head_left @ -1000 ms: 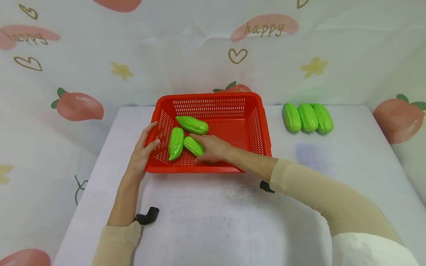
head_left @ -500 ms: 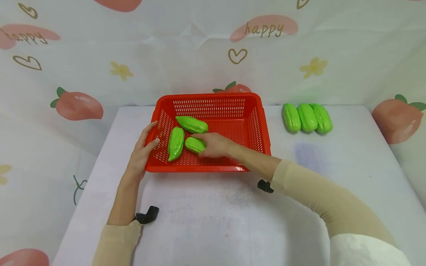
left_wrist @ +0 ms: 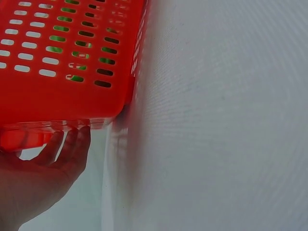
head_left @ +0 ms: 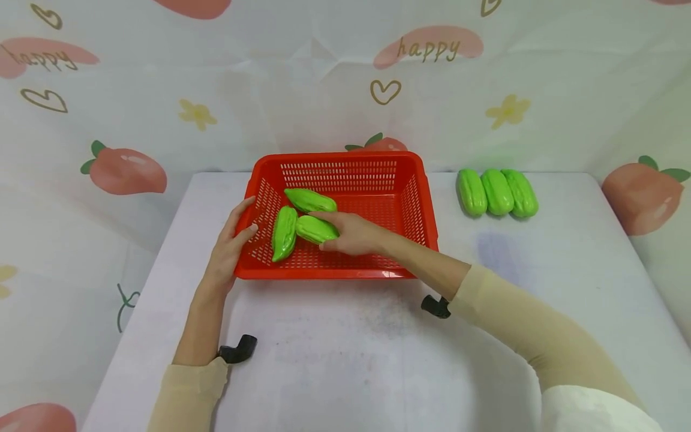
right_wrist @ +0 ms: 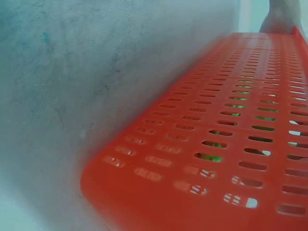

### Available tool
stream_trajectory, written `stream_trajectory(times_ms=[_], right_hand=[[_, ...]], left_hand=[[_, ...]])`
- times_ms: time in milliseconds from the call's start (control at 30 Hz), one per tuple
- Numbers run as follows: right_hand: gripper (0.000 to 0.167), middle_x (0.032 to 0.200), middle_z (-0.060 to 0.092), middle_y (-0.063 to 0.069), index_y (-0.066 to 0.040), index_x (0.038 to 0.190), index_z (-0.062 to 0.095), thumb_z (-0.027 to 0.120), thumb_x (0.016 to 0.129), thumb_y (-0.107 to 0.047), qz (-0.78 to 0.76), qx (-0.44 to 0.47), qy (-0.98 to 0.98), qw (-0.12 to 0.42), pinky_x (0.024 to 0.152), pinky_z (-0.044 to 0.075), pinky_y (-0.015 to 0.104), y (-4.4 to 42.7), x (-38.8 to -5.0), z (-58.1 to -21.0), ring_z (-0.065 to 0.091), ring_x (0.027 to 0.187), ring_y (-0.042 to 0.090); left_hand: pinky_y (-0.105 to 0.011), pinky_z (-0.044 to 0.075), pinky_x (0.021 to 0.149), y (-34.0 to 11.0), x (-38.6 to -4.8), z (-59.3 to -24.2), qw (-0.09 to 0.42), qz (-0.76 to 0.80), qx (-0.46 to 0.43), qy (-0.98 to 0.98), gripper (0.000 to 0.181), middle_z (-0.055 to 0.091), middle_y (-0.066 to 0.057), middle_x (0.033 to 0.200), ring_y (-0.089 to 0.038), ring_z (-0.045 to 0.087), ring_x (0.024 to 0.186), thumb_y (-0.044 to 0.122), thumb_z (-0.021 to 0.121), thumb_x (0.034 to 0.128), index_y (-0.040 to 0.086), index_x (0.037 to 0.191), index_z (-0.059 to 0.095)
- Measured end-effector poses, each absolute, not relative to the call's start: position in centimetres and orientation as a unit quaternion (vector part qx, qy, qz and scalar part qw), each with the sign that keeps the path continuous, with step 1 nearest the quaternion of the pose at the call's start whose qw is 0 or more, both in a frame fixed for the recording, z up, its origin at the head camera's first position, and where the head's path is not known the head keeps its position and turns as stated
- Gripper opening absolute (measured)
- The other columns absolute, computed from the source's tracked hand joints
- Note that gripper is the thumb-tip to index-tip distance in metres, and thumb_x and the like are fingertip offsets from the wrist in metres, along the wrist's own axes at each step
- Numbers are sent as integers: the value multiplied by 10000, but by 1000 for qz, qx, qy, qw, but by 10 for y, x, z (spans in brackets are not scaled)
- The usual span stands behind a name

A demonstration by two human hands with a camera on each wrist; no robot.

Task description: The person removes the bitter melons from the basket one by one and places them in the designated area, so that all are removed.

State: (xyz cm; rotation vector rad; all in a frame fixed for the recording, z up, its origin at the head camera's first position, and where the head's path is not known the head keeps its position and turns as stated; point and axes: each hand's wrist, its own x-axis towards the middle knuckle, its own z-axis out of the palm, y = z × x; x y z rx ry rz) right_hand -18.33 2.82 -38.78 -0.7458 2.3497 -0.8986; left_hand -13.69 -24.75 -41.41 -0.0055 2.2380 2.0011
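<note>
A red plastic basket (head_left: 399, 207) stands on the table with three glossy green bitter melons in its left half. My right hand (head_left: 353, 235) reaches over the front rim and grips one bitter melon (head_left: 315, 230) between thumb and fingers. Left of it another bitter melon (head_left: 284, 234) lies lengthwise, and a third bitter melon (head_left: 310, 200) lies slantwise behind. My left hand (head_left: 224, 255) holds the basket's left rim, thumb at the edge. The left wrist view shows the left fingers (left_wrist: 77, 149) against the basket's wall. In the right wrist view the basket wall hides the right hand.
Several more items are about: three bitter melons (head_left: 498, 192) lie side by side on the table right of the basket. Black camera mounts (head_left: 239, 349) stick out at both wrists. A patterned cloth (head_left: 302, 90) hangs behind the table (head_left: 335, 354).
My right hand has shifted slightly right and back, then turned the gripped bitter melon, which now lies nearer the other two in the basket. The left hand has stayed at the rim.
</note>
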Motion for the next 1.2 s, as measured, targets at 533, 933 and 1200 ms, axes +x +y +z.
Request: stream_trajectory(times_ms=[533,933,1200], right_hand=[[643,1284,521,10,-281,1519,410,661,930,-339,-382,-240,869,206,896,457,372,47,-176,-381,504,1082,179],[636,1179,577,-54,-253,1482,472,674,916,-461,-425,-216,864,160,828,485,354,64,-177,-375,513,1045,154],[671,1269,562,-36,-228,1503,441,664,919,-471,-436,-201,867,134,819,498,354,79,-173,-366,518,1057,167]], left_hand=[[-220,514,886,-247,-138,-414,71,675,-2,735,528,269,-49,1560,-268,370,1296,244,440,1050,331,1553,305],[-218,508,898,-248,-137,-415,70,679,2,731,527,262,-42,1567,-264,361,1308,262,440,1052,322,1556,300],[-221,507,901,-247,-137,-415,74,682,-2,728,530,257,-37,1568,-263,356,1310,261,441,1050,327,1556,298]])
